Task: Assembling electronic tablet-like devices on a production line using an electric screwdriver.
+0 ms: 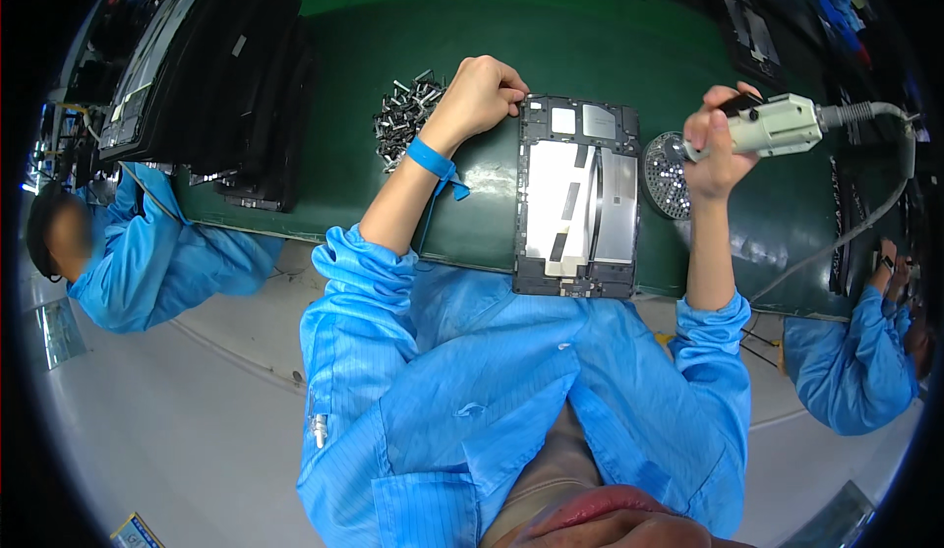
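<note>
An opened tablet (612, 194) with its silver inner plates and battery showing lies upright in front of me, its near end at the table edge. My left hand (479, 96), a blue strap on its wrist, is closed with its fingertips pinched on the tablet's far left corner. My right hand (723, 145) is wrapped round a pale electric screwdriver (777, 125), held sideways. The driver's tip end points left, over a round dish (669, 194) of small metal screws just right of the tablet; the bit itself is hard to make out.
Small metal and black parts (401, 115) are heaped left of my left hand. Tall stacks of dark tablet panels (216, 86) stand at the left. The screwdriver's cable (900, 170) loops down the right side. Co-workers in blue sit at the left (167, 243) and right (851, 361).
</note>
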The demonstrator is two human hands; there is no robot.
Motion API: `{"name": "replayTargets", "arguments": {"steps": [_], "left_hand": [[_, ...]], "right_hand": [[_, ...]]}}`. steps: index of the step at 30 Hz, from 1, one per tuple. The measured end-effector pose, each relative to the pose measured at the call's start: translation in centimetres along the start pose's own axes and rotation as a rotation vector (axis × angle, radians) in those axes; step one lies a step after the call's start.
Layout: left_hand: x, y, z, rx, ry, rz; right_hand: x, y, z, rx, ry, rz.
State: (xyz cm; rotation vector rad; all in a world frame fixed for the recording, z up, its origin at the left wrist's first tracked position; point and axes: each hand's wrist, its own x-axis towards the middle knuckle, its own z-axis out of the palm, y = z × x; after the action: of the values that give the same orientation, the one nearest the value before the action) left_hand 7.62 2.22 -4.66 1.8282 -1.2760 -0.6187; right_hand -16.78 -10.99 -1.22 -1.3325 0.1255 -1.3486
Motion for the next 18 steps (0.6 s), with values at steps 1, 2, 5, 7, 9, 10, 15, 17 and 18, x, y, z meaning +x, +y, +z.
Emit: {"name": "replayTargets", "arguments": {"steps": [1,2,5,7,9,10,15,17,18], "left_hand": [[-0.2,-0.2,0.0,-0.028,-0.006,0.003],[-0.2,-0.6,-0.1,-0.033,-0.007,0.0],[0.0,-2.0,-0.2,-0.243,-0.061,-0.101],[0.1,-2.2,-0.1,-0.431,-0.08,-0.103],[0.1,-1.8,-0.4,-0.42,-0.104,-0.106],[0.1,-1.6,-0.5,-0.404,-0.127,-0.11],[0.3,-2.1,-0.6,-0.424,-0.16,-0.148],[0.4,-2.3,-0.5,-0.446,-0.116,-0.155],[0.4,-2.3,-0.5,-0.456,-0.118,-0.159]], "right_hand": [[0.0,0.3,1.4,0.052,0.017,0.016],[0.0,0.9,2.5,0.082,-0.016,0.02],[0.2,2.6,7.1,0.076,-0.082,0.032],[0.8,3.2,9.7,0.054,-0.114,0.007],[1.3,4.0,11.6,0.101,-0.146,0.009],[1.5,4.6,12.1,0.113,-0.158,0.002],[1.4,7.5,12.8,0.074,-0.166,0.014],[0.8,8.3,12.7,0.047,-0.174,0.044],[0.5,8.5,12.6,0.023,-0.175,0.067]]}}
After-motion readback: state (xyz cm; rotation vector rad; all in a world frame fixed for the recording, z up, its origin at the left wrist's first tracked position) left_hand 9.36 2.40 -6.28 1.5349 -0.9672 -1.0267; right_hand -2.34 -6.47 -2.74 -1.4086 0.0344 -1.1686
